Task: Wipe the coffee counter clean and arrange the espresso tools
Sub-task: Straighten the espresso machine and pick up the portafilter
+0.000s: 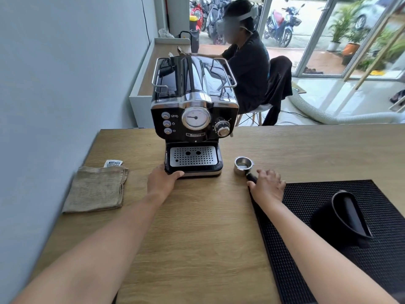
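A black and chrome espresso machine [194, 110] stands at the back middle of the wooden counter [197, 227]. My left hand [162, 181] rests against the front left corner of its drip tray base. A steel portafilter [242, 166] lies on the counter to the right of the machine, basket facing up. My right hand [268, 186] is closed around its black handle. A folded beige cloth [96, 188] lies on the counter at the left. A black rubber bar mat [328, 238] covers the right side, and a black knock box [341, 218] lies on it.
A grey wall runs along the left edge of the counter. A small white packet [112, 163] sits by the cloth's far edge. Behind the counter a person [245, 69] sits on a chair at a side bench, near glass doors and a white hose [328, 116].
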The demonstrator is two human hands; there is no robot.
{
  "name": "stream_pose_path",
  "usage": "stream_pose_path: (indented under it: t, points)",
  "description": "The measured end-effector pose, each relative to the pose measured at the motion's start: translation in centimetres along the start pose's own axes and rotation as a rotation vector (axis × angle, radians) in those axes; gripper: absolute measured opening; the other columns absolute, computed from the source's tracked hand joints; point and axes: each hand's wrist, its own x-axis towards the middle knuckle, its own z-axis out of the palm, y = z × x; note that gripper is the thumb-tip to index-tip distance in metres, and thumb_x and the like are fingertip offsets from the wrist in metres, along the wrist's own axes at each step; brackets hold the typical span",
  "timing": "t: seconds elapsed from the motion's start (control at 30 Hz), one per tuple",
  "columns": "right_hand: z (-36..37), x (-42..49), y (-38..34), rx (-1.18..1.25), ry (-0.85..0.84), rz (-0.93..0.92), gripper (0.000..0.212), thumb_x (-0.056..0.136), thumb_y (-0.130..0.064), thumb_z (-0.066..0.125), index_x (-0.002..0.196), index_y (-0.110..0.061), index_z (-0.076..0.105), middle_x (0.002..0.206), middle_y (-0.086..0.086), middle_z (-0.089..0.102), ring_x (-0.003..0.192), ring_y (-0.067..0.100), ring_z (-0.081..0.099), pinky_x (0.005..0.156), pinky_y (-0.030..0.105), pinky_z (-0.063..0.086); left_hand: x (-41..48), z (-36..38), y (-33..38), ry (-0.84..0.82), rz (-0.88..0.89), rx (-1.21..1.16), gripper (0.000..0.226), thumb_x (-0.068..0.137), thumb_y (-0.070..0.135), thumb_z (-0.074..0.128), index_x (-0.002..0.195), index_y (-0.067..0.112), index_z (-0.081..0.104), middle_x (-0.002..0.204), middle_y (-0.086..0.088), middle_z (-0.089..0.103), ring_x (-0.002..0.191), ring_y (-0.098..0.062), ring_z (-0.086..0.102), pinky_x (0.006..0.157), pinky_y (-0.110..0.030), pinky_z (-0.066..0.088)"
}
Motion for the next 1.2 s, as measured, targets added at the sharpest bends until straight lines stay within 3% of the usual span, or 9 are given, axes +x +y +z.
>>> stream_pose_path:
  t: [0.2,0.4,0.77,1.0,1.2]
  points:
    - [0.7,-0.5,0.7,-0.04,0.022,-0.012,0.041,0.094,-0.048,0.052,0.123,-0.021,0.06,0.127,0.003,0.057,0.122,0.024,0.047,0.1,0.041,0.032,-0.2,0.0,0.2,0.004,0.0,0.02,0.05,0.086,0.038,0.074,0.131,0.018,0.061,0.13,-0.003,0.066,0.122,-0.023,0.058,0.086,-0.026,0.04]
    - [-0.3,-0.1,-0.2,0.039,0.094,-0.079,0.035,0.096,-0.043,0.049,0.123,-0.025,0.061,0.121,0.0,0.059,0.118,0.023,0.049,0.099,0.042,0.031,0.0,-0.2,0.4,-0.004,-0.022,0.0,0.046,0.086,0.036,0.076,0.126,0.018,0.063,0.125,-0.002,0.068,0.117,-0.022,0.06,0.085,-0.026,0.042]
    - [-1.5,1.4,-9.8,0.052,0.102,-0.425,0.028,0.096,-0.039,0.05,0.12,-0.03,0.062,0.123,-0.008,0.059,0.112,0.021,0.05,0.091,0.04,0.028,0.5,0.1,0.5,-0.021,-0.056,0.012,0.04,0.085,0.035,0.076,0.12,0.021,0.065,0.116,0.0,0.072,0.106,-0.019,0.064,0.075,-0.025,0.04]
    - [-0.5,2.9,-14.9,0.032,0.049,-0.507,0.035,0.096,-0.039,0.048,0.128,-0.032,0.059,0.13,-0.008,0.056,0.12,0.021,0.045,0.096,0.04,0.027,1.2,0.2,0.2,-0.027,-0.073,0.026,0.041,0.082,0.037,0.078,0.119,0.023,0.066,0.113,0.003,0.073,0.105,-0.019,0.066,0.077,-0.027,0.042]
    - [0.1,3.6,-16.0,0.011,0.057,-0.521,0.031,0.095,-0.036,0.049,0.123,-0.031,0.062,0.128,-0.006,0.059,0.117,0.022,0.045,0.096,0.039,0.026,1.2,0.2,0.3,-0.018,-0.068,0.05,0.039,0.082,0.036,0.078,0.118,0.022,0.067,0.113,0.002,0.073,0.105,-0.02,0.066,0.076,-0.027,0.041]
